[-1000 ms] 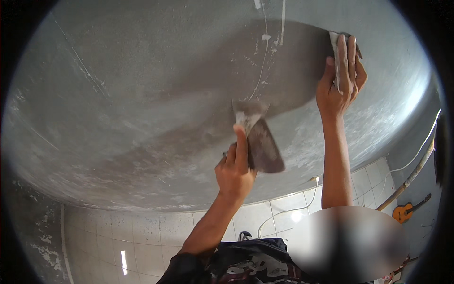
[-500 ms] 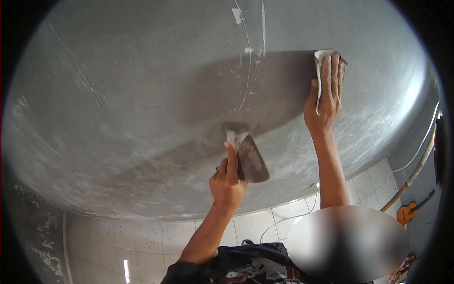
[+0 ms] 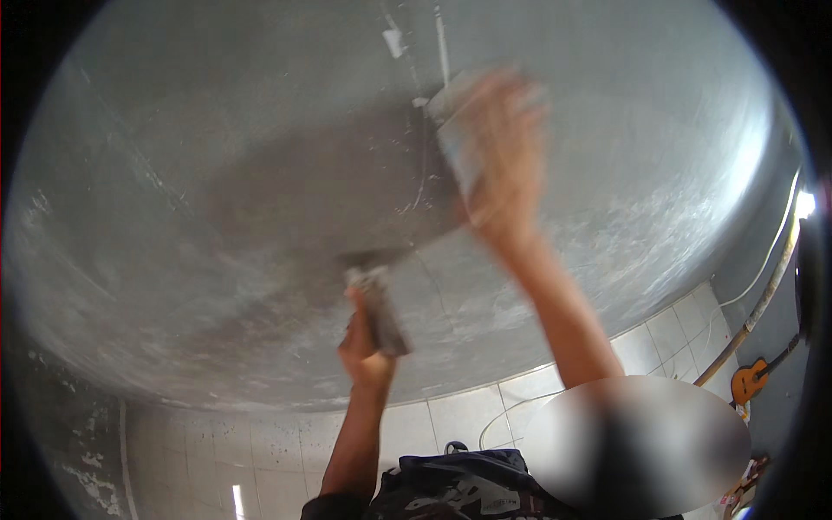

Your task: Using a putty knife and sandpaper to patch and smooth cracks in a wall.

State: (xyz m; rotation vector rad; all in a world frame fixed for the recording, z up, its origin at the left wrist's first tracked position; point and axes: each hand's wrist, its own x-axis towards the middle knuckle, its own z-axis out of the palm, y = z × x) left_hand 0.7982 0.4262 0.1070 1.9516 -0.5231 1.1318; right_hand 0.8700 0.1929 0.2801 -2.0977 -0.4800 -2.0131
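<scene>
My right hand (image 3: 510, 160), smeared by motion, lies over a pale sheet of sandpaper (image 3: 452, 117) against the grey wall (image 3: 607, 165). The sheet's edge shows to the left of the fingers, next to a thin white crack line. Lower down, my left hand (image 3: 367, 357) is closed round a dark, broad-bladed putty knife (image 3: 388, 325) with whitish smears near its top. The blade is seen at a slant, and its handle is hidden in my fingers. I cannot tell whether the putty knife touches the wall.
White patches (image 3: 393, 43) and scratches mark the wall. Below it runs pale floor tile (image 3: 455, 422). On the right are a pole (image 3: 745, 334), a white cable (image 3: 776, 260) and a small guitar (image 3: 749, 381). A black bag-like item (image 3: 451, 481) is at the bottom.
My right hand has swept left across the wall with the sandpaper. My left hand has moved left and slightly down with the putty knife, whose blade has turned more edge-on.
</scene>
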